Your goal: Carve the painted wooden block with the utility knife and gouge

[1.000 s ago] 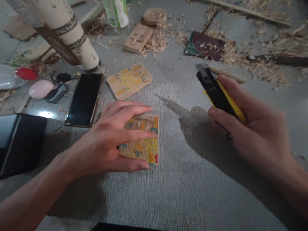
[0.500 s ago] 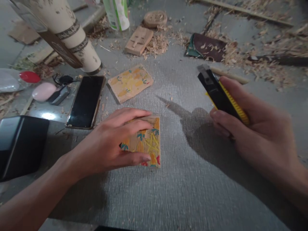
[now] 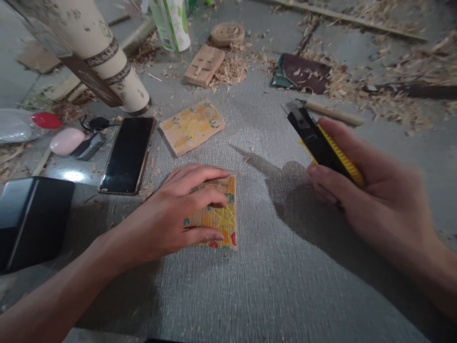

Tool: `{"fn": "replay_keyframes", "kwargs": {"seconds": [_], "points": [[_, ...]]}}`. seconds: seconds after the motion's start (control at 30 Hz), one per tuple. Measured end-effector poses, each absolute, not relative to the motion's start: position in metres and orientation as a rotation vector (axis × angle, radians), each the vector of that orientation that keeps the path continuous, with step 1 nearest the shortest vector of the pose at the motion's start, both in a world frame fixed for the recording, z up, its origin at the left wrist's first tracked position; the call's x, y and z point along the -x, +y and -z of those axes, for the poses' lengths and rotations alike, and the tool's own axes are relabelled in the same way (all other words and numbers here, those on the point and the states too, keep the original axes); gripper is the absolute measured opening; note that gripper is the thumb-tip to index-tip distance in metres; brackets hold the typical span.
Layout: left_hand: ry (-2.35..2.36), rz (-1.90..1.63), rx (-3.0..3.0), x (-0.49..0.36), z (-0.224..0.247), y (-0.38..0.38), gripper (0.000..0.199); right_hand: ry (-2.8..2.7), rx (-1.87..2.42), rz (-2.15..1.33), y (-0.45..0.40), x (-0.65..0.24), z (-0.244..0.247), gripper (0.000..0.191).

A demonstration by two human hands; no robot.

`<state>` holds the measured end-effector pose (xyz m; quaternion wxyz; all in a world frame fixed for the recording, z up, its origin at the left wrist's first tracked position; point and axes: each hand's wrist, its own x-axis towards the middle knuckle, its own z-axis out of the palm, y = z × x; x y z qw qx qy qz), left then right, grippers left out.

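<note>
Under my left hand lies a small painted wooden block, flat on the grey tabletop. Yellow, orange, teal and red marks cover its face. My thumb rests near its front edge and my fingers bend over the rest, hiding its left part. Off to the right, my right hand is wrapped round a yellow and black utility knife, held above the table with its tip pointing up and left. A second painted wooden block lies beyond my left hand, touched by neither hand.
A phone and a black box lie on the left. A cream tumbler and a green-white container stand behind. Farther back are a carved wooden block, a round wooden piece, folded sandpaper and wood shavings.
The fingers of my left hand have shifted slightly on the painted block, and the index finger bends more over it. My right hand still holds the knife raised. The whole view has shifted slightly.
</note>
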<state>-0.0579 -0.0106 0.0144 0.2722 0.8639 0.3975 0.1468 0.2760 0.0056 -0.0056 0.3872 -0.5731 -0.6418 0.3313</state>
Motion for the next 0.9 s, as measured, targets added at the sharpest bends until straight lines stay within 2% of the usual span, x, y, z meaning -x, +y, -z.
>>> {"fn": "replay_keyframes", "kwargs": {"seconds": [0.1, 0.2, 0.37, 0.6, 0.9], "points": [[1.077, -0.374, -2.31, 0.057, -0.015, -0.011, 0.038, -1.725, 1.486, -0.758, 0.007, -0.278, 0.001, 0.062], [1.147, -0.387, -2.255, 0.058, -0.015, -0.011, 0.056, -2.062, 1.27, -0.626, 0.012, -0.288, -0.007, 0.054], [1.192, -0.379, -2.237, 0.058, -0.016, -0.01, 0.083, -2.525, 0.933, -0.428, 0.018, -0.307, -0.008, 0.052], [1.277, -0.356, -2.274, 0.056, -0.018, -0.012, 0.085, -2.682, 0.825, -0.236, 0.012, -0.296, -0.001, 0.044], [1.302, -0.399, -2.22, 0.058, -0.009, -0.012, 0.099, -2.684, 0.838, -0.281, 0.007, -0.288, -0.002, 0.043]]}}
